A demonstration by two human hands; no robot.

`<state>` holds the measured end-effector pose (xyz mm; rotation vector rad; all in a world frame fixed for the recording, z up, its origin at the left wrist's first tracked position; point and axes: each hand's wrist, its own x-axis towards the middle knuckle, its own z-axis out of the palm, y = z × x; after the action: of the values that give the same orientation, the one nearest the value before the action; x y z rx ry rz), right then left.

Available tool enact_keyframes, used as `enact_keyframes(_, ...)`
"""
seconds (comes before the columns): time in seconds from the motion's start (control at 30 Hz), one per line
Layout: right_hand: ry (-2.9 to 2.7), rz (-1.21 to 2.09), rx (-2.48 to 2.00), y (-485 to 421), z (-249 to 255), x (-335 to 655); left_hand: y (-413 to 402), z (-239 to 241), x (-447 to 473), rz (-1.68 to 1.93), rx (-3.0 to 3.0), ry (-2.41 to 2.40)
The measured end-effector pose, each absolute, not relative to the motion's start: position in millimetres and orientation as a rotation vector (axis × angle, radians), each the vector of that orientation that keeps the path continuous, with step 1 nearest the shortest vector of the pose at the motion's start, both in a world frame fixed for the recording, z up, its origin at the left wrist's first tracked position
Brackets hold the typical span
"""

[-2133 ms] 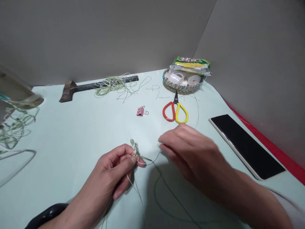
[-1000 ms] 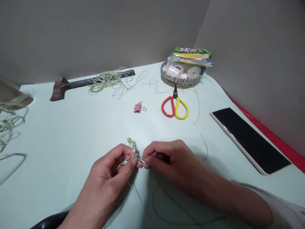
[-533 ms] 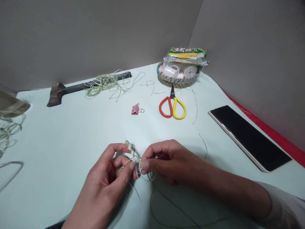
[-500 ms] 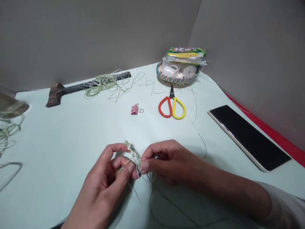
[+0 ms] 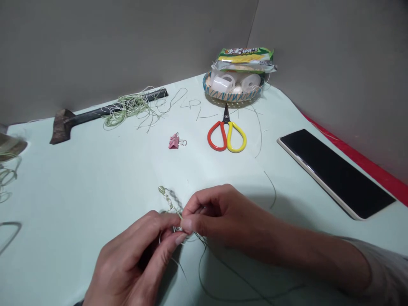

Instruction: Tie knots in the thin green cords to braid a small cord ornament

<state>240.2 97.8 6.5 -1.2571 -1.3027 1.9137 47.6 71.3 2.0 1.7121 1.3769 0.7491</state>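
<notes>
A short piece of knotted green and white cord (image 5: pixel 166 197) juts up past my fingers, its looped end pointing away from me. My left hand (image 5: pixel 137 250) pinches the white and green strands below the knots between thumb and forefinger. Right against it, my right hand (image 5: pixel 216 216) is closed, thumb to forefinger, on the cord strands at the same spot. The fingertips of both hands nearly touch and hide the exact crossing of the strands. Long thin cord ends (image 5: pixel 236 276) trail from under the hands across the pale table.
Scissors (image 5: pixel 226 131) with red and yellow handles lie beyond my hands, beside a pink binder clip (image 5: pixel 174 141). Behind are a basket (image 5: pixel 232 95) with spools and a packet, and a hammer (image 5: pixel 83 119) under tangled cord (image 5: pixel 130 108). A phone (image 5: pixel 334 172) lies right.
My left forefinger has come down from the knotted part to the strands near my thumb. My right fingertips have moved slightly left, against the left ones. The view has shifted a little.
</notes>
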Motion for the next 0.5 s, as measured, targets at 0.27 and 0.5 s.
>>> enact_keyframes(0.27,-1.581,1.767,-1.381,91,10,250,78,2,36,0.655,1.787,1.333)
enact_keyframes(0.5,-1.849,1.507,-1.496,66,8,256,78,-7,27,0.685,1.853,1.334)
